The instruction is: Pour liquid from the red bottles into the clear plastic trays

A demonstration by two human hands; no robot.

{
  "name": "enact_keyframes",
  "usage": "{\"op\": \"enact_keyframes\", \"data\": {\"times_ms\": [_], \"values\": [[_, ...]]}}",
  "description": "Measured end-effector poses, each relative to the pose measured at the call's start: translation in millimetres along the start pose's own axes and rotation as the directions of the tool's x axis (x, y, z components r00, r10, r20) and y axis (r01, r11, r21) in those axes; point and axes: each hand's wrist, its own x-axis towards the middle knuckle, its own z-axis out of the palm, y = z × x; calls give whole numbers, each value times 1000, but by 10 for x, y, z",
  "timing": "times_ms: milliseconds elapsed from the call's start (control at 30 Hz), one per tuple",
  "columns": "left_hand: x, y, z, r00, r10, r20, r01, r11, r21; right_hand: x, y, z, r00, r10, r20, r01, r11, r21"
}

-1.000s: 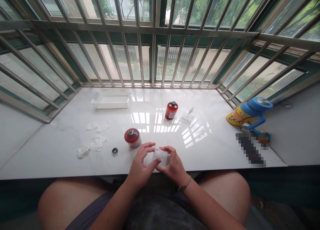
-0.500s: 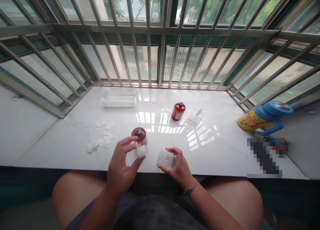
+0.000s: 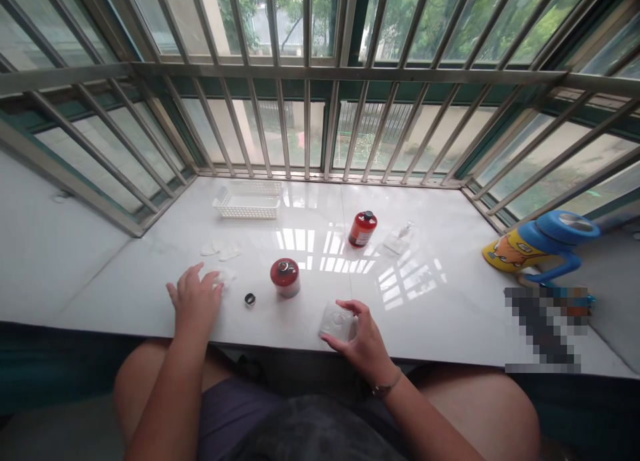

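Observation:
My left hand [image 3: 195, 297] hovers at or just above a crumpled white tissue [image 3: 227, 278], its fingers spread apart. Part of the tissue is hidden under the hand. My right hand [image 3: 364, 337] grips a clear, square-sided bottle [image 3: 336, 321] near the front edge, thumb below and fingers on top. Between the hands stands a round red bottle [image 3: 285, 277] with a dark top. Beside it lies a small black ring-shaped cap [image 3: 250, 299].
Another red bottle [image 3: 363, 229] with a black cap stands farther back, next to a clear pump bottle [image 3: 399, 238]. A white plastic basket [image 3: 247, 214] sits near the window bars. More tissue pieces [image 3: 220, 251] lie left. A blue-and-yellow flask [image 3: 520, 247] lies right, near a blurred dark object [image 3: 540, 327].
My left hand has moved left from the front of the red bottle to the tissues, and its fingers have spread. The small white piece it held is out of sight. My right hand keeps its hold.

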Motion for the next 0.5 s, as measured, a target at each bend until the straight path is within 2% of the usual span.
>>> {"op": "enact_keyframes", "data": {"times_ms": [167, 300, 400, 500], "values": [[60, -72, 110, 994, -14, 112, 16, 1000, -14, 12, -20, -14, 1000, -1, 0, 1, 1000, -14], [102, -33, 103, 995, -13, 98, 24, 992, -120, 13, -21, -24, 1000, -5, 8, 6, 999, -37], [86, 145, 68, 996, 84, 35, -71, 956, -284, 16, -8, -26, 1000, -3, 25, 4, 999, -43], [23, 467, 22, 986, 165, 20, -130, 845, -519, 69, 1, -27, 999, -2, 36, 3, 999, -36]]}}
